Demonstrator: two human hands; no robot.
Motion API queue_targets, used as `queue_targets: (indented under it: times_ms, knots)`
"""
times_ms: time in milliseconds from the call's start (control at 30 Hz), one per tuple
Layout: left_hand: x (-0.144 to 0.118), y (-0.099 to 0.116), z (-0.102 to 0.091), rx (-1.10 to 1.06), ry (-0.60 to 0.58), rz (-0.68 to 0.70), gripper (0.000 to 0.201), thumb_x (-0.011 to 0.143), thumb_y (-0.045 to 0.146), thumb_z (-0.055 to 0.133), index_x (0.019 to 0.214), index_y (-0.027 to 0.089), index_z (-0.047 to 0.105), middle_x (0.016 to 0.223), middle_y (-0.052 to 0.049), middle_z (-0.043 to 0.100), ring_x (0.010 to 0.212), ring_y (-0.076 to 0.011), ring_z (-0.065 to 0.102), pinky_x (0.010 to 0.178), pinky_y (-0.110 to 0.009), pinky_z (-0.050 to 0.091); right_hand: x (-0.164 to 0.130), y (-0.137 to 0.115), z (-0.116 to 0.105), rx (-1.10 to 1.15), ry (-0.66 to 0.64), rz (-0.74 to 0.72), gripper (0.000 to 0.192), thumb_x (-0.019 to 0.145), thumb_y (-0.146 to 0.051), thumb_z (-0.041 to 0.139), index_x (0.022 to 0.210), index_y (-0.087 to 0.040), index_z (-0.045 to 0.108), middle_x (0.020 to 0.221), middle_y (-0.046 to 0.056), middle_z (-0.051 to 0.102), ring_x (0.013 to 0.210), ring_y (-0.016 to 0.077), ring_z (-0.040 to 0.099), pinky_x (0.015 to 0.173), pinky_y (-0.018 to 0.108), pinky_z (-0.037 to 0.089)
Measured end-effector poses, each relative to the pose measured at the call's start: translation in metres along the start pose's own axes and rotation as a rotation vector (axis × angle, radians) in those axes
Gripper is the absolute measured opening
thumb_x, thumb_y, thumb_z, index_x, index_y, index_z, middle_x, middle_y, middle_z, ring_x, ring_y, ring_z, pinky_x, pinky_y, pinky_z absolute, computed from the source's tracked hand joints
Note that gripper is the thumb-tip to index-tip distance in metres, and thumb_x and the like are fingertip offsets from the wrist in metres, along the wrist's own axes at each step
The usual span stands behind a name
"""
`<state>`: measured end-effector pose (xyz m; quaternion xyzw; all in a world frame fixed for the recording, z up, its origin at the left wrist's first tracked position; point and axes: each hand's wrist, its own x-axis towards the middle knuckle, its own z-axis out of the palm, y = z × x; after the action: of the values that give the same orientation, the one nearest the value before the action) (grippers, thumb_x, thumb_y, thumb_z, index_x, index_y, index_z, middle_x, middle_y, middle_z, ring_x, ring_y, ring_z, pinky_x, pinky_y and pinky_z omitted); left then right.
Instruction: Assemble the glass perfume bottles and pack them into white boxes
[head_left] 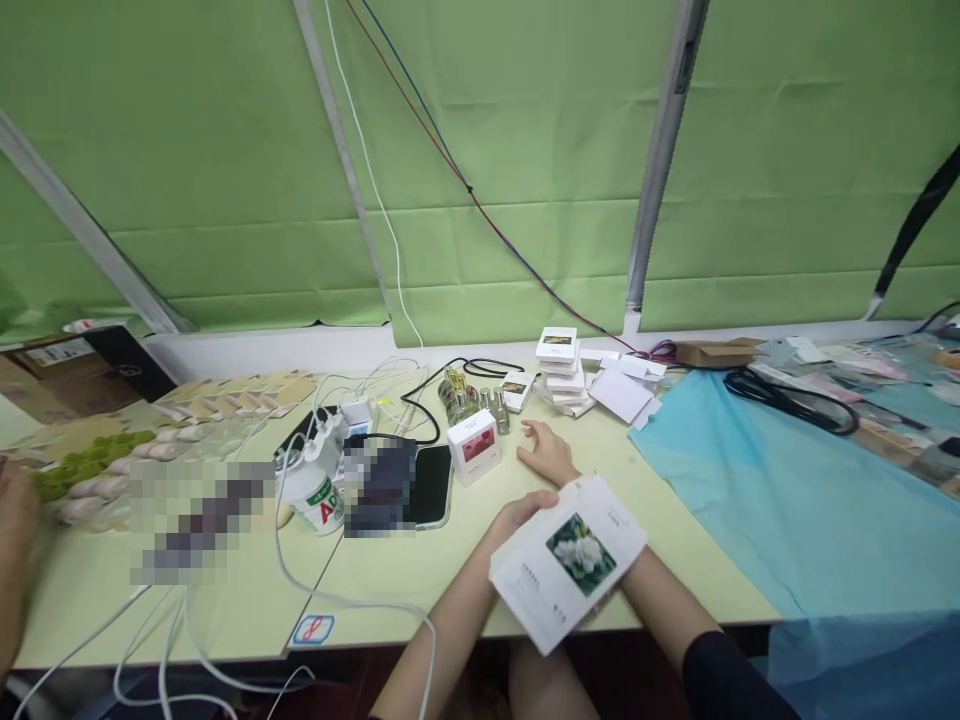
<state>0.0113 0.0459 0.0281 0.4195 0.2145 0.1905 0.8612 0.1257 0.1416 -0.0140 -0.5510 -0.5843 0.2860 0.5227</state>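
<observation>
My left hand [527, 508] grips the upper left edge of a white carton [534, 592] printed with a picture of white flowers. The carton is tilted above the front of the table, and its underside is hidden. Behind it, my right hand [549, 456] rests at the tabletop with its fingers apart and slightly bent, holding nothing I can see. To the left of that hand stands a small white box [475, 452] with a red picture. Small glass bottles [493, 404] are grouped behind this box. Further back is a stack of flat white boxes [561, 372].
Folded white paper pieces [624, 393] lie beside the stack. A phone [431, 487], a white container [319, 502] and loose white cables are on the left. Blue sheeting [750, 480] covers the right side. Another person's hand [16, 515] shows at the far left edge.
</observation>
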Motion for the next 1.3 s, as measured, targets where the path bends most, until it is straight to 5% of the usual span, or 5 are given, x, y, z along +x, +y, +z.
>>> queue_targets:
  times_ms: [200,400,633,967,1300]
  knots:
    - [0.003,-0.005,-0.015,-0.148,-0.370,-0.399,0.063,0.060,0.035,0.049,0.117,0.009,0.054,0.099,-0.015,0.065,0.089,-0.0362,0.061,0.074,-0.054,0.045,0.030,-0.001,0.022,-0.067,-0.036,-0.007,0.032,0.066,-0.025,0.064,0.098,-0.028,0.067,0.105,0.000,0.060,0.076,0.0151,0.057,0.079,0.031,0.041]
    - [0.003,-0.004,-0.019,-0.189,-0.328,-0.329,0.065,0.057,0.036,0.047,0.115,0.009,0.055,0.104,-0.014,0.064,0.096,-0.0374,0.058,0.079,-0.057,0.042,0.054,0.005,0.033,0.062,-0.025,0.048,0.029,0.078,-0.039,0.045,0.079,-0.020,0.067,0.099,0.002,0.063,0.079,0.0149,0.058,0.070,0.027,0.044]
    - [-0.005,-0.006,-0.021,-0.264,-0.293,-0.284,0.058,0.063,0.035,0.044,0.115,0.012,0.057,0.103,-0.010,0.065,0.096,-0.0344,0.059,0.081,-0.053,0.042,0.066,0.006,0.037,0.213,-0.120,0.077,0.048,0.084,-0.045,0.029,0.124,-0.023,0.044,0.115,0.006,0.057,0.065,0.0113,0.060,0.044,0.021,0.041]
    - [0.003,-0.006,-0.013,-0.353,-0.496,-0.260,0.073,0.062,0.037,0.042,0.126,0.004,0.043,0.123,-0.016,0.051,0.108,-0.0398,0.048,0.087,-0.057,0.032,0.062,-0.009,0.016,-0.210,-0.269,-0.097,0.058,0.063,-0.049,0.066,0.117,-0.030,0.055,0.114,0.006,0.054,0.100,0.0249,0.055,0.089,0.041,0.041]
    - [-0.003,-0.006,-0.007,-0.387,-0.464,-0.252,0.070,0.062,0.041,0.044,0.122,0.006,0.048,0.109,-0.015,0.060,0.096,-0.0351,0.056,0.084,-0.048,0.037,0.079,-0.019,-0.008,-0.160,-0.395,-0.179,0.037,0.065,-0.032,0.066,0.099,-0.018,0.062,0.101,0.005,0.060,0.062,0.0105,0.055,0.053,0.022,0.045]
